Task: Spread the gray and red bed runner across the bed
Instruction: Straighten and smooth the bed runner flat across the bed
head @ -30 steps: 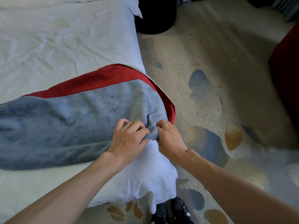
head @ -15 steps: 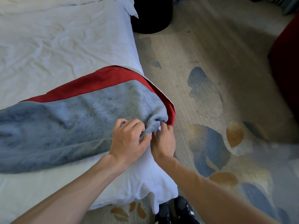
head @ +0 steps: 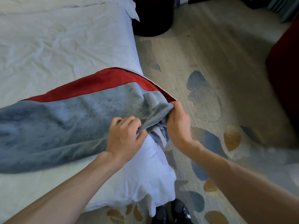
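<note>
The gray and red bed runner (head: 64,126) lies slantwise over the near part of the bed (head: 56,46). Its red band is on the side farther up the bed, and its end is gathered in a lump at the bed's side edge. That lump looks like the reason both hands sit so close together. The cloth has bunched there, and I'd judge the person is taking hold of the end to draw it out square along the bed's edge.

The left hand (head: 124,136) reaches in over the bed's near corner with knuckles up and fingers curled, pinching a fold of the gray pile. The right hand (head: 178,123) hangs just off the bed's side, above the patterned carpet (head: 210,62). Its palm is turned toward the bed, and thumb and fingers grip the crumpled corner where the red band runs out. A taut ridge of gray stretches between the two hands. Pale cloth dangles beneath it (sheet or lining, I cannot tell which).
</note>
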